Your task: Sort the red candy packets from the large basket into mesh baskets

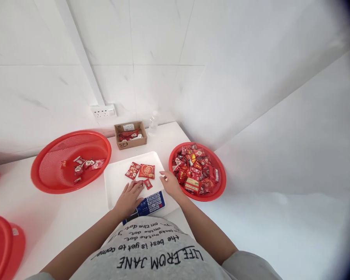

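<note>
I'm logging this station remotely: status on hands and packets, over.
Left hand: over small red packet, partly hiding it. Right hand: at right edge of white tray, nothing visibly held. Two larger packets uncovered.

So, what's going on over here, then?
A person is handling red packets on a white tray, with a blue keypad in front. The left hand has its fingers over a small packet; the right hand is at the tray's right edge, with no packet visible in it. A heaped red basket stands to the right; a basket left of the tray holds only a few packets.
</note>
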A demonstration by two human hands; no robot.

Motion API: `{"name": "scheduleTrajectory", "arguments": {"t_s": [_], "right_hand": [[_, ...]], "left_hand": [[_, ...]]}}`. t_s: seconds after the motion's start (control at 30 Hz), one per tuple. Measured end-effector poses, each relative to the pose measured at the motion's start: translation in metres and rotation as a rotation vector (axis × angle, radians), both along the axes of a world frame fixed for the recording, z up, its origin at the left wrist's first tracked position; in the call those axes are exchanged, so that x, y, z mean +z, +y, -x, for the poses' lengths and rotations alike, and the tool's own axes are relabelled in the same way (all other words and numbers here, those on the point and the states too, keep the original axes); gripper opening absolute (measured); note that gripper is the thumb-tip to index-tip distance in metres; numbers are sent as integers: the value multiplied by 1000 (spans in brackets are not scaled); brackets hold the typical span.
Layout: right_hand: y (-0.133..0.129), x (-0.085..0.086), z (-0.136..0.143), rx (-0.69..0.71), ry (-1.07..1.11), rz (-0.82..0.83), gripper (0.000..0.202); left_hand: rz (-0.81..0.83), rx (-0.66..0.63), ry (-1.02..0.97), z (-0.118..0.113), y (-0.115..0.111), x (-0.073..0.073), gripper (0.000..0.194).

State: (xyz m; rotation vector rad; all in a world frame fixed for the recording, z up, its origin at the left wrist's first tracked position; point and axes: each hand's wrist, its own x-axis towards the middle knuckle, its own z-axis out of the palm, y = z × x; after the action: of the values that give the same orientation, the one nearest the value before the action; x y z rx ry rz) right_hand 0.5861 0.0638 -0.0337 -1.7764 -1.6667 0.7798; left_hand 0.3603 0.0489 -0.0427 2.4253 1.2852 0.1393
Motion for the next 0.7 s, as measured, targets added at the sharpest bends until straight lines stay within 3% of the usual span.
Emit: {"name": "scheduleTrajectory", "arguments": {"t_s": [0.13,0.23,0.3,0.5,0.6,0.7], "right_hand": [[11,0,-75,-268,-257,-48,39],[13,-8,-125,-392,-447,243,48],[14,-16,-145,-407,-467,327,52],[21,-28,-151,-456,-490,411,49],[19,-27,-148,-460,-497,380,36],[12,-22,-147,-475,-501,295,38]], "left_hand": [[-62,31,-37,8,-4,-8,44],[-113,23,-46,7,-6,-8,47],[-134,-12,-20,4,-6,-6,48],[-155,-87,103,-4,-6,1,52],[-133,-125,127,-6,-7,4,56],[-91,-139,144,-7,-7,4,58]]}}
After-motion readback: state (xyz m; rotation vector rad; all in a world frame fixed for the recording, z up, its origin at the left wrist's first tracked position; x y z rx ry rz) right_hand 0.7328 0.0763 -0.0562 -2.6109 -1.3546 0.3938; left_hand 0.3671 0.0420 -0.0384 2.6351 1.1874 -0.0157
